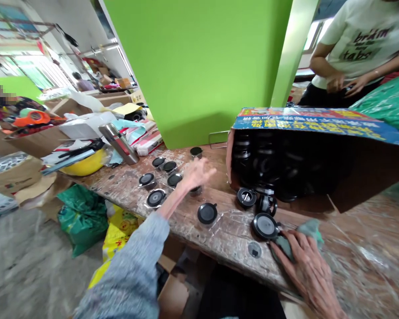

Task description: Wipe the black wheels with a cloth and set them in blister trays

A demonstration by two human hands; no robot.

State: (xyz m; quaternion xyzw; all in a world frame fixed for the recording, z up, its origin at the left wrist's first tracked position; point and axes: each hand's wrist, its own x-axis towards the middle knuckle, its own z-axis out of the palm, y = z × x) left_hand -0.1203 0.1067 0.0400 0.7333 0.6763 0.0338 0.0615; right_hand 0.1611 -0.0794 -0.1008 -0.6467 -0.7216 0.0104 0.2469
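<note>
My left hand (197,175) reaches out over the wooden bench (229,239), blurred by motion, above a small black lid (196,191). Several round black lids lie around it, such as one (156,197) to the left and one (207,213) nearer me. My right hand (302,261) rests on the bench edge with its fingers pressed on a grey-green cloth (307,230), touching a black lid (265,226). A cardboard box (362,177) lies on its side, full of black lids that spill out by my right hand.
Another person in a white shirt (359,40) stands behind the box, hands together. A green partition (199,66) rises behind the bench. A steel flask (119,142), a yellow bowl (83,166) and clutter lie far left. Green and yellow bags (86,217) sit on the floor.
</note>
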